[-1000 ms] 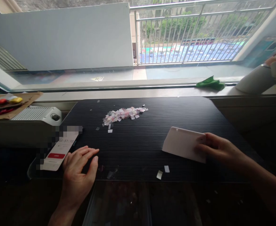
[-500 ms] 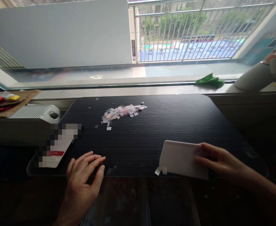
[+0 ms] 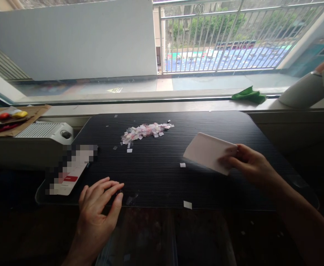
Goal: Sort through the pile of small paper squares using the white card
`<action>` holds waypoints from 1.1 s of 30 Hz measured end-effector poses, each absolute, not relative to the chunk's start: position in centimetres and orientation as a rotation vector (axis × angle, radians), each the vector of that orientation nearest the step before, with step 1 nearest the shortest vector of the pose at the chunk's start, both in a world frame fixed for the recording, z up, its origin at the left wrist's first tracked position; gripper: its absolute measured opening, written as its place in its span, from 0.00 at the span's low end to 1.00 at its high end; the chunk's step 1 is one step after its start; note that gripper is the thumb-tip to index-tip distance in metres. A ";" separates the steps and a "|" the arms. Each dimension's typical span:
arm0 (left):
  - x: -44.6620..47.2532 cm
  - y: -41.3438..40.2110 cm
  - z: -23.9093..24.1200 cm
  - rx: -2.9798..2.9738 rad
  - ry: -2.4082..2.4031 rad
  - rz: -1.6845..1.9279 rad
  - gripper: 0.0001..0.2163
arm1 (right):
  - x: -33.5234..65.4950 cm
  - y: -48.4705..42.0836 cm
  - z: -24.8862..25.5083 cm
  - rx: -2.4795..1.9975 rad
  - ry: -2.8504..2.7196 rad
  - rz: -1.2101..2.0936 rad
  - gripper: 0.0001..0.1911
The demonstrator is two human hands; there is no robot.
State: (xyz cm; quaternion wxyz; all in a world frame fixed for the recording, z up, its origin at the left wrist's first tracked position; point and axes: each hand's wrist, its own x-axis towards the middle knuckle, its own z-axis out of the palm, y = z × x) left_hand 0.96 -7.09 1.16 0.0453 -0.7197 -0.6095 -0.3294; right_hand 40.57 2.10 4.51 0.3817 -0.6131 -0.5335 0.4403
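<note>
My right hand (image 3: 242, 159) grips the right end of a flat white plastic scraper (image 3: 206, 149), held tilted over the right half of the dark table (image 3: 140, 173). Left of the scraper lies a small white paper slip (image 3: 182, 165). Another white slip (image 3: 187, 204) rests at the table's front edge. My left hand (image 3: 101, 203) is over the front edge at left, fingers curved, with a gap between thumb and forefinger. Beside its fingertips are some clear scraps (image 3: 132, 198). A long pile of small white and pinkish paper pieces (image 3: 147, 132) is spread toward the back.
A phone-like flat item (image 3: 70, 178), partly blurred out, lies on the table's left side. Behind the table runs a windowsill with a green cloth (image 3: 249, 96) and a pale rounded container (image 3: 300, 90). A white ribbed heater (image 3: 45, 131) stands at left beside cardboard (image 3: 36, 114).
My right hand has raised the scraper away from the front edge, toward the table's back. A paper slip now shows alone where the scraper was near. My left hand has stayed put.
</note>
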 end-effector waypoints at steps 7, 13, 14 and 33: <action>-0.2 -6.9 1.5 -2.196 -1.832 -0.951 0.07 | 38.3 3.6 4.5 -1.558 -1.592 1.260 0.11; -0.5 -7.0 1.5 -2.217 -1.789 -0.912 0.07 | 38.3 0.8 4.6 -1.525 -1.722 1.444 0.11; -0.3 -7.0 1.5 -2.207 -1.795 -0.927 0.07 | 38.5 0.5 4.6 -1.523 -1.731 1.456 0.11; 0.2 -7.0 1.7 -2.160 -1.840 -0.986 0.07 | 39.9 -4.4 6.5 -1.651 -1.709 1.185 0.15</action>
